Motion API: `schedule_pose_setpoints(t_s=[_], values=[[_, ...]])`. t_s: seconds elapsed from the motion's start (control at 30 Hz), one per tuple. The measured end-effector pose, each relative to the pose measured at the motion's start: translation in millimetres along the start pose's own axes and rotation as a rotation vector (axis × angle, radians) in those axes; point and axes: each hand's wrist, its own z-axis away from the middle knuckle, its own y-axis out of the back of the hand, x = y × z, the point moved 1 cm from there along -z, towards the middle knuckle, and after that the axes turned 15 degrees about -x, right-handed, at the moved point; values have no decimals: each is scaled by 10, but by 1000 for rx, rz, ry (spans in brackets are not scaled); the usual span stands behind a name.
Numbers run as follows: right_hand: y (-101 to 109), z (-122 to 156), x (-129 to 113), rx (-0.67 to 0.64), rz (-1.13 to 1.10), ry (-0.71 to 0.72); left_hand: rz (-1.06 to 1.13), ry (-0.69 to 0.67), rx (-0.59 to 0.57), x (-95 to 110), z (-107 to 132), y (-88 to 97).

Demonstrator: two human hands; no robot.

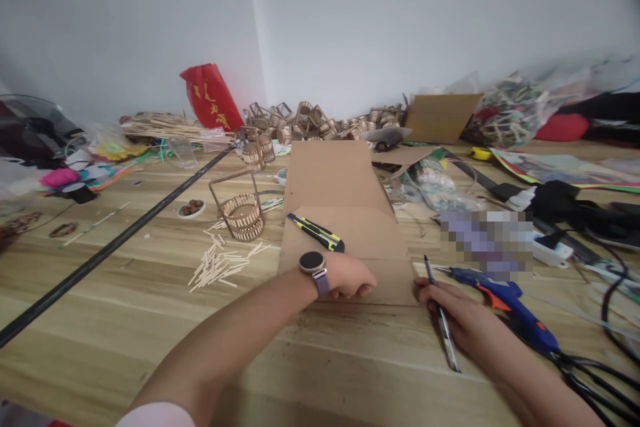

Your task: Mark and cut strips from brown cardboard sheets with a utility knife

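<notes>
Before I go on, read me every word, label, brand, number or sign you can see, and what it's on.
"力": gold, on the red bag, probably; its other characters are too unclear to read.
Printed sheets on the right: too blurred.
Watch: dark face, nothing legible.
Utility knife, pen, glue gun: any marking too small or blurred.
Cardboard: no lettering shows.

Left arm (pixel 215 340): pale pink sleeve (pixel 156 415); 1 round watch (pixel 313 263), black face, metallic case, purple strap (pixel 323 283).
</notes>
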Motion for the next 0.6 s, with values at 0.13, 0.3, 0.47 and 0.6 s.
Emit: schedule_pose_setpoints(t_s=[0.13, 0.3, 0.47, 0.6], values=[[4, 10, -28, 54, -9, -26, 26, 12, -70, 61, -97, 86], [25, -2, -44, 4, 27, -12, 24, -13, -64, 50, -70, 62], [42, 3, -74, 40, 49, -28, -26, -18, -64, 82, -80, 53], [92, 39, -115, 35, 140, -3, -41, 45, -99, 200, -93, 97]])
